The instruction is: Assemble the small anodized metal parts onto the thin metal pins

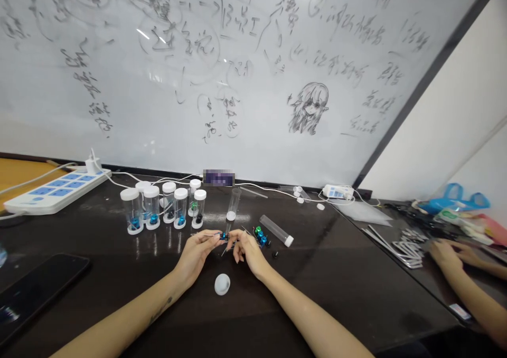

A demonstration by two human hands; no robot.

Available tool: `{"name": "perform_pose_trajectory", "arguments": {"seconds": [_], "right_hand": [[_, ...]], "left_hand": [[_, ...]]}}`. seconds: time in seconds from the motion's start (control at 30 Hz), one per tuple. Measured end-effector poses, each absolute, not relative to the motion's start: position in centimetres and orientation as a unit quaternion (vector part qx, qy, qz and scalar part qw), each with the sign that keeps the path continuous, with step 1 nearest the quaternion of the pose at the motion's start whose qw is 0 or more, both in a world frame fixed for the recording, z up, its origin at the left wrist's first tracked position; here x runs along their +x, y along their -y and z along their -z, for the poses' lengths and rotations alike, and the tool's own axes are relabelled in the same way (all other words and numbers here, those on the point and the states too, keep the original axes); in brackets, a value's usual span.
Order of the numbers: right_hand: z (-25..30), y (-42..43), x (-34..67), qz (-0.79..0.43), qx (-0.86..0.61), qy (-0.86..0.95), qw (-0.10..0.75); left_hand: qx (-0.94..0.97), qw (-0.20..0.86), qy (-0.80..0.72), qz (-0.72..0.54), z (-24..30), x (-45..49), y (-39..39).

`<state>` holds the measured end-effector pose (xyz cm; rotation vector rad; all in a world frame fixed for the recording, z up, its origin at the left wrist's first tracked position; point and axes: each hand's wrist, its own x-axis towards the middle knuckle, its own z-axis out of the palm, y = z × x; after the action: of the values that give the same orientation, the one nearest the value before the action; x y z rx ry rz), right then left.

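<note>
My left hand (pixel 197 253) is closed in a pinch on a small blue part with a thin metal rod (pixel 224 236). My right hand (pixel 249 250) meets it from the other side, thumb and forefinger pinched at the part's dark end; its other fingers curl loosely. The part's exact kind is too small to make out. Just right of my right hand lie several blue, green and black small parts (pixel 261 236) with thin rods. A white cap (pixel 222 284) rests on the table below my hands. Beyond them a clear tube (pixel 233 202) stands on a white cap.
Several white-capped clear tubes (pixel 151 207) with coloured parts inside stand at the left. Another tube (pixel 277 231) lies at the right. A power strip (pixel 59 189) and a phone (pixel 43 294) are at far left. A co-worker's hands (pixel 451 252) rest near metal rods (pixel 396 247).
</note>
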<state>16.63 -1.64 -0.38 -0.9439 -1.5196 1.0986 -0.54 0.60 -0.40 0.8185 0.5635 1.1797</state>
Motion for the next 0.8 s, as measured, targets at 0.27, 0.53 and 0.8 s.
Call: {"name": "perform_pose_trajectory", "arguments": {"seconds": [0.27, 0.53, 0.8], "right_hand": [[-0.33, 2.23, 16.54, -0.454, -0.385, 0.636, 0.491], [0.38, 1.94, 16.70, -0.464, -0.398, 0.636, 0.471], [-0.30, 2.40, 16.58, -0.438, -0.414, 0.621, 0.501]], "left_hand": [[0.360, 0.723, -0.258, -0.530, 0.30, -0.62, -0.35], [0.354, 0.731, -0.253, -0.526, 0.57, -0.70, -0.43], [0.350, 0.736, -0.257, -0.519, 0.32, -0.76, -0.36]]}}
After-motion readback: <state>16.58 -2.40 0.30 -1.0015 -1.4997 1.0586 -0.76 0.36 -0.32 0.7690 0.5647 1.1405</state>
